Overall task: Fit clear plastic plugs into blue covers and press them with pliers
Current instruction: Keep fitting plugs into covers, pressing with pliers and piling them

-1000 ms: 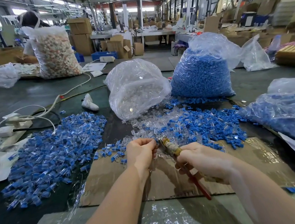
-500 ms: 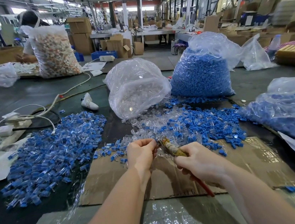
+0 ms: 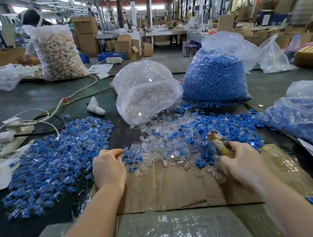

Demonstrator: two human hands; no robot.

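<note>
Person's left hand [image 3: 108, 169] sits low over the near edge of the flattened brown cardboard sheet [image 3: 169, 185] on the dark green worktop [image 3: 31, 98], fingers [image 3: 116, 152] curled with tips drawn together at the rim of the mixed pile; whether a part is pinched there, cannot tell. Right hand [image 3: 242, 165] is well apart to the right, fingers wrapped round the yellow-handled pliers [image 3: 218, 143], whose head points up and away over the pile; image blurred here, so jaw position not readable. Loose clear plastic plugs [image 3: 160, 137] and small blue plastic covers [image 3: 222, 130] lie mingled between the two hands, spilling onto the cardboard. Left of the left hand: broad heap of assembled blue-and-clear pieces [image 3: 58, 160]. Behind the pile: transparent bag of clear plugs [image 3: 146, 92], just beside a taller bag of blue covers [image 3: 215, 75]. Another bag of blue parts [image 3: 305, 116] at far right. White power strip with cables [image 3: 13, 132] at far left
</note>
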